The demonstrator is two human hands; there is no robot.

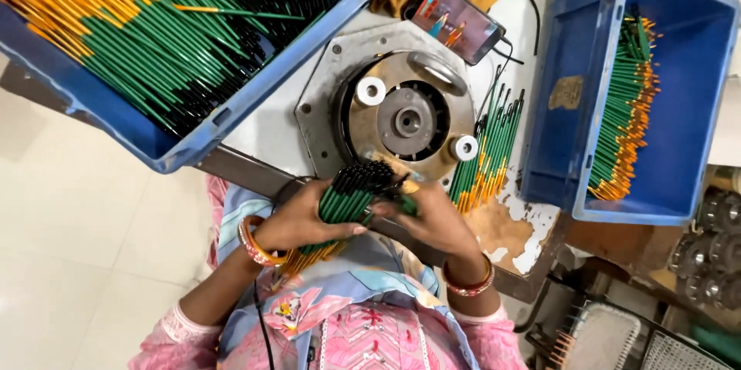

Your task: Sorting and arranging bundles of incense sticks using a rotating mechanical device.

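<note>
My left hand (305, 219) grips a thick bundle of green pencils (349, 196) with black tips and orange ends, held in front of a round metal machine head (407, 119). Against the bundle's right side rests my right hand (432, 219), fingers curled around the black tips. The bundle's orange ends poke out below my left wrist. Both wrists wear bangles.
A large blue crate (193, 138) full of green and orange pencils sits at the upper left. A second blue crate (687, 100) at the right holds a smaller row. Loose pencils (490, 158) lie beside the machine. A phone (454, 21) lies on the bench behind it.
</note>
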